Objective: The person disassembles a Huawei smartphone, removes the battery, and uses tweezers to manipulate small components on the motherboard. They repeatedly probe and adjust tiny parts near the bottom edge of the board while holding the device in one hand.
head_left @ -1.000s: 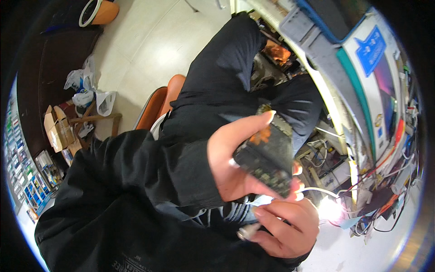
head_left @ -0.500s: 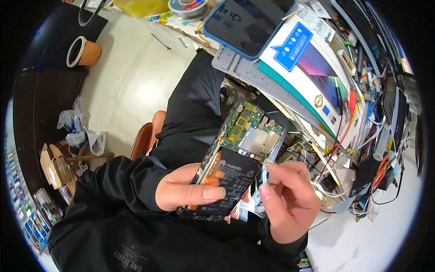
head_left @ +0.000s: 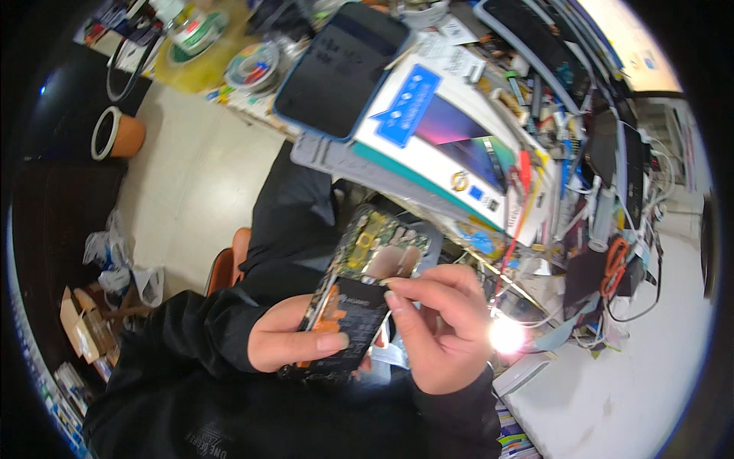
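My left hand (head_left: 287,340) grips an opened smartphone (head_left: 359,287) with its back cover off, showing a black battery and a green circuit board. The thumb lies across the battery. My right hand (head_left: 436,329) pinches at the phone's middle, fingertips touching the edge where battery meets board; whether a small tool is between the fingers cannot be told. Both hands are held close over my lap, in black sleeves.
A cluttered workbench curves above: a dark phone with a blue rim (head_left: 340,69), a white and blue product box (head_left: 451,145), cables and tools (head_left: 581,191), a bright lamp spot (head_left: 506,335). An orange roll (head_left: 115,134) stands on the left. Tape rolls (head_left: 256,65) lie further up.
The view has tilted up toward the bench. The phone was turned so its open inside faces up, and my right hand moved from below it onto its middle.
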Motion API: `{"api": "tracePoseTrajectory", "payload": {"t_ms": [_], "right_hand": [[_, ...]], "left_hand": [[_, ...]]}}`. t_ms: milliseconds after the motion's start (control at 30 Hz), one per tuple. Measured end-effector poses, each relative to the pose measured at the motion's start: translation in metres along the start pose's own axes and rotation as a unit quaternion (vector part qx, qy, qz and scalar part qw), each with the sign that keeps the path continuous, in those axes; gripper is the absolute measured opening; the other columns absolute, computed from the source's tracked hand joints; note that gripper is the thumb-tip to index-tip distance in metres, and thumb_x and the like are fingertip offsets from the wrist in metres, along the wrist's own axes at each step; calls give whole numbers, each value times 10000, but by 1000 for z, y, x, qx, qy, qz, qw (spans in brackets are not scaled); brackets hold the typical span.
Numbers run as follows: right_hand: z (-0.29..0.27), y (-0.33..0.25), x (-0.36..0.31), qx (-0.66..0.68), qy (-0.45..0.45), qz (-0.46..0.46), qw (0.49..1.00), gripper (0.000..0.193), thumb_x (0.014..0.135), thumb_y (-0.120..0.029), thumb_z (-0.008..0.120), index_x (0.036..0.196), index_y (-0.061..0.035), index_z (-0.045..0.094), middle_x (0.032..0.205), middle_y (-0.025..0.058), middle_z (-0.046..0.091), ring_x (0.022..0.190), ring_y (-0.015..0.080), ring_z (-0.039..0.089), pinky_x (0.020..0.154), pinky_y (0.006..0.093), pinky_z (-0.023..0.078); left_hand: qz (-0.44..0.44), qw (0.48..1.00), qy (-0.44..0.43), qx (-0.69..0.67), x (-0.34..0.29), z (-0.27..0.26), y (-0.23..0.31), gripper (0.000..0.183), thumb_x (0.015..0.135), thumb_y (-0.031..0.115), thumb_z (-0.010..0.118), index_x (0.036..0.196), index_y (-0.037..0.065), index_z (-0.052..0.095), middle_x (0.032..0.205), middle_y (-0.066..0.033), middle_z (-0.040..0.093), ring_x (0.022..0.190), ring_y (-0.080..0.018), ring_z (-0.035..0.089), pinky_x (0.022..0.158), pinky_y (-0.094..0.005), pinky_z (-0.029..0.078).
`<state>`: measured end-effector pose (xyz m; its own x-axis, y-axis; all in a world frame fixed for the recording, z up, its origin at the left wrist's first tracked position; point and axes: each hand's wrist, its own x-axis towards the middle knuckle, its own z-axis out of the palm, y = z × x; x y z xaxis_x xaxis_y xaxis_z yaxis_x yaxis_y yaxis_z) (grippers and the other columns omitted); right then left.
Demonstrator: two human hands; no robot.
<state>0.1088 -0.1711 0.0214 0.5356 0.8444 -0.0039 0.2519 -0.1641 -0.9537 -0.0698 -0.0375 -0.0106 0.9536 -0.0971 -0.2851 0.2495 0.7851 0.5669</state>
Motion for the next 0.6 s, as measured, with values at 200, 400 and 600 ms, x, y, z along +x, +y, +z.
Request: {"api": "tracePoseTrajectory", "payload": {"t_ms": [200,400,600], "right_hand": [[-13,-4,4,37,32,26,998,302,856,74,743,1139,-31,726,1030,75,617,691,86,555,556,222,418],[-80,0,44,-289,115,-133,941,322,851,-3,733,1170,-40,710,981,115,674,652,190,612,597,302,494],[-118,31,122,-490,63,-91,865,419,857,-77,735,1268,-97,661,986,71,695,654,207,616,629,339,505]], "left_hand": [[5,999,-25,46,17,5,22,432,1065,250,469,1365,-58,505,1232,-169,641,1138,-243,640,1002,-363,491],[120,975,179,50,64,15,50,316,1081,264,538,1235,-7,586,929,-8,620,828,-76,605,741,-247,504],[106,933,232,254,116,-1,79,333,1083,296,549,1266,18,537,919,1,625,705,-51,587,516,-242,491]]}}
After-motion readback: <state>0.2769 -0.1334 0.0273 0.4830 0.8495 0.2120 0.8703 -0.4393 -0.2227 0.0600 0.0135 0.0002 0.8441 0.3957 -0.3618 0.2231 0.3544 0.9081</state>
